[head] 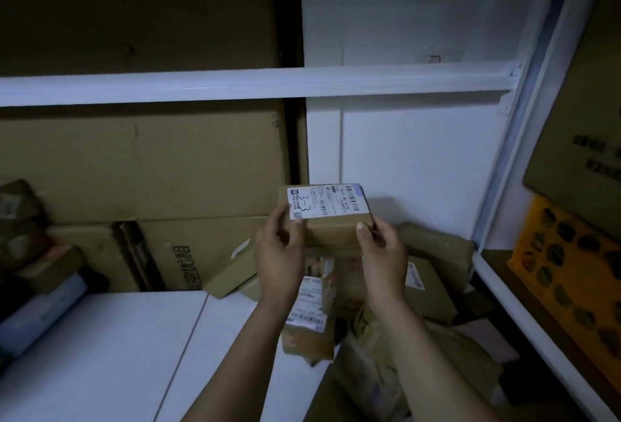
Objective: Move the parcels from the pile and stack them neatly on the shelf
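I hold a small brown cardboard parcel with a white shipping label (331, 228) between both hands. My left hand (279, 253) grips its left edge, thumb on the label, and my right hand (379, 250) clamps its right edge. The heap of brown labelled parcels (433, 250) (all jumbled) lies beneath my wrists. The white shelf board (100, 337) stretches left of my left hand.

White shelf board (100, 354) lower left; large cardboard boxes (151, 166) stood at back, centre left; brown parcels (437, 253) lay heaped lower centre and right; grey bag (40, 310) lay at left edge.
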